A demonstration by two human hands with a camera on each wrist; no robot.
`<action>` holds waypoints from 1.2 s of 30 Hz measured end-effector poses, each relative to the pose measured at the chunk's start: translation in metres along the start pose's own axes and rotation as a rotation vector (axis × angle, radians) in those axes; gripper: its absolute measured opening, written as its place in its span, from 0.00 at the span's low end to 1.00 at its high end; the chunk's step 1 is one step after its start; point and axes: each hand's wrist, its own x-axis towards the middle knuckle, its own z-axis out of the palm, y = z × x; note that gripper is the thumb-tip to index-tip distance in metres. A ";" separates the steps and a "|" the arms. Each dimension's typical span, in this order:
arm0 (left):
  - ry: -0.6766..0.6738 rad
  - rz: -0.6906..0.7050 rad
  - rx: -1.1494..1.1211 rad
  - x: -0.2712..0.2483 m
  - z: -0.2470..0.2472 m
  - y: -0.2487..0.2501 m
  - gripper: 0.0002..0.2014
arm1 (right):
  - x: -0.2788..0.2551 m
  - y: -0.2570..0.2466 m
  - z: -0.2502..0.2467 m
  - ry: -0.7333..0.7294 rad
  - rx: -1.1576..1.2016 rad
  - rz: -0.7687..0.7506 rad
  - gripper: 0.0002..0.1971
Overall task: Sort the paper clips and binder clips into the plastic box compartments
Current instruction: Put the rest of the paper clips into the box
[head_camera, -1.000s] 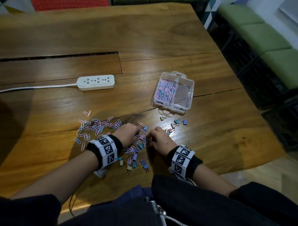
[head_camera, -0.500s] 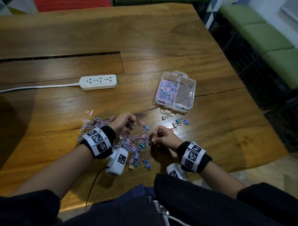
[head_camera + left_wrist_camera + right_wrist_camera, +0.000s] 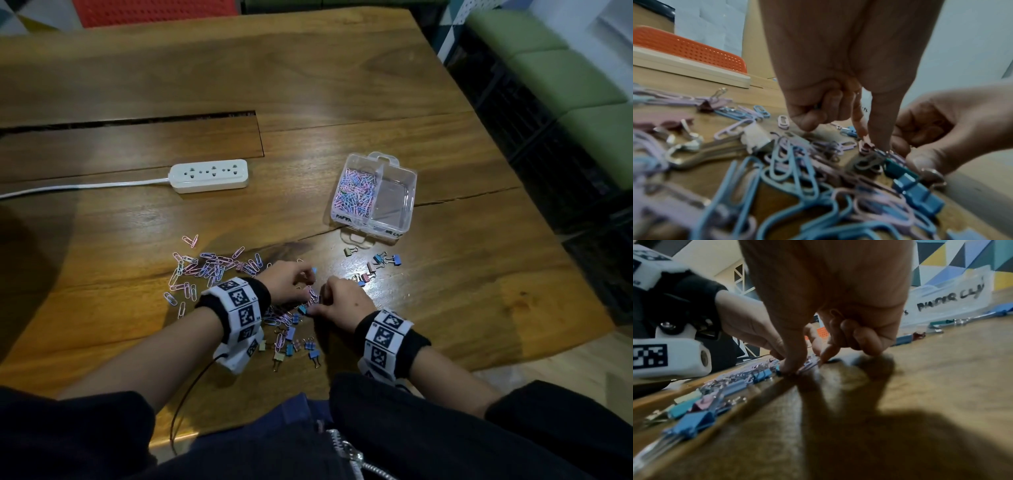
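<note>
A mixed heap of pastel paper clips (image 3: 209, 269) and small binder clips (image 3: 296, 344) lies on the wooden table (image 3: 342, 85) in front of me. Both hands meet over its middle. My left hand (image 3: 305, 282) has its fingers curled, and its thumb and forefinger (image 3: 879, 129) pinch down on paper clips (image 3: 865, 147). My right hand (image 3: 320, 303) pinches paper clips (image 3: 807, 365) between thumb and forefinger, the thumb beside a teal binder clip (image 3: 898, 168). The clear plastic box (image 3: 407, 181) stands further back right, its left compartment full of paper clips (image 3: 356, 192) and its right one bare.
More binder clips (image 3: 380, 258) lie scattered just in front of the box. A white power strip (image 3: 209, 175) with its cable sits at the back left. A slot (image 3: 137, 120) runs across the tabletop behind it. The table's right edge drops off to green seats (image 3: 565, 75).
The left hand lifted off the heap half a second ago and has come back down on it. The right hand has shifted left to meet it over the clips.
</note>
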 end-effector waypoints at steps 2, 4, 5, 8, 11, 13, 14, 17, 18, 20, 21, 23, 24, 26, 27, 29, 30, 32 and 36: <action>0.019 0.022 0.027 0.001 0.000 0.003 0.11 | 0.000 0.001 -0.001 -0.002 0.029 -0.010 0.13; 0.020 0.020 0.059 0.003 0.000 0.003 0.08 | 0.001 0.003 -0.006 -0.035 0.073 -0.003 0.09; 0.015 0.009 0.075 0.004 -0.001 0.003 0.08 | 0.002 0.004 -0.009 -0.054 0.073 0.000 0.07; 0.018 -0.010 0.083 0.007 -0.004 0.002 0.09 | 0.005 0.005 -0.013 -0.083 0.028 -0.017 0.04; 0.050 -0.003 0.082 0.008 -0.006 -0.001 0.10 | 0.004 0.005 -0.012 -0.094 -0.061 -0.069 0.06; 0.057 0.011 0.086 0.007 -0.006 -0.003 0.13 | 0.003 0.006 -0.012 -0.092 -0.075 -0.106 0.07; 0.063 0.021 0.121 0.007 -0.005 -0.002 0.15 | 0.003 0.007 -0.013 -0.094 -0.060 -0.116 0.07; 0.143 0.059 0.348 0.008 0.001 0.001 0.17 | 0.005 0.010 -0.019 -0.102 0.114 -0.107 0.04; 0.182 0.060 0.395 0.009 0.003 0.003 0.19 | 0.006 0.011 -0.022 -0.113 0.234 -0.078 0.05; 0.231 0.034 0.469 0.011 0.007 0.006 0.23 | 0.007 0.014 -0.028 -0.140 0.504 -0.013 0.09; 0.232 0.010 0.514 0.012 0.008 0.007 0.25 | 0.008 0.016 -0.030 -0.151 0.623 0.007 0.11; 0.221 -0.045 0.562 0.013 0.011 0.008 0.28 | 0.009 0.020 -0.035 -0.173 0.826 0.022 0.15; 0.220 -0.059 0.554 0.013 0.012 0.008 0.27 | 0.009 0.021 -0.037 -0.195 0.911 0.022 0.16; 0.218 -0.043 0.513 0.014 0.014 0.009 0.23 | 0.009 0.023 -0.039 -0.251 1.038 0.026 0.16; 0.216 -0.023 0.498 0.013 0.014 0.010 0.20 | 0.009 0.023 -0.040 -0.268 1.073 0.032 0.16; 0.194 0.012 0.462 0.013 0.015 0.011 0.16 | 0.009 0.024 -0.040 -0.275 1.100 0.039 0.15; 0.175 0.021 0.438 0.013 0.014 0.011 0.15 | 0.009 0.024 -0.039 -0.277 1.103 0.039 0.15; 0.136 0.035 0.368 0.012 0.014 0.012 0.10 | 0.010 0.024 -0.040 -0.273 1.120 0.045 0.13; 0.167 0.032 -0.038 0.011 0.002 0.007 0.13 | 0.010 0.022 -0.044 -0.271 1.251 0.090 0.12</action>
